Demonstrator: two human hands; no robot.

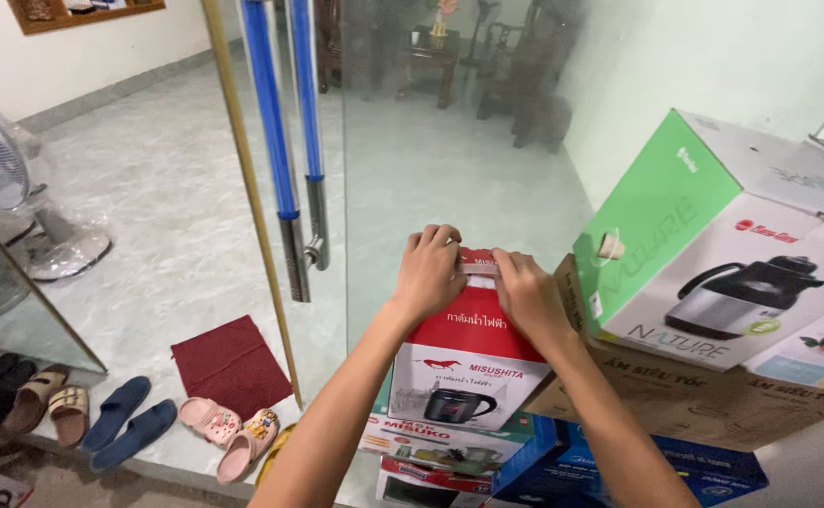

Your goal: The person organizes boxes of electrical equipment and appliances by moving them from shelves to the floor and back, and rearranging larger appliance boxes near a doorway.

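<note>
Both hands work at the top of a red-and-white kettle box [464, 362], a glossy printed cardboard carton standing on a stack of similar boxes. The left hand [428, 273] curls its fingers [435, 237] over the far top edge, clamped on the flap. The right hand [529, 296] pinches a pale strip of tape [480, 269] that runs between the two sets of fingers across the lid. The strip is partly lifted and partly stuck, so the box looks neither fully sealed nor opened. Just right of the right fingers leans a green-and-white box [713, 245], smooth and sharp-edged, on a plain brown carton [675, 400].
</note>
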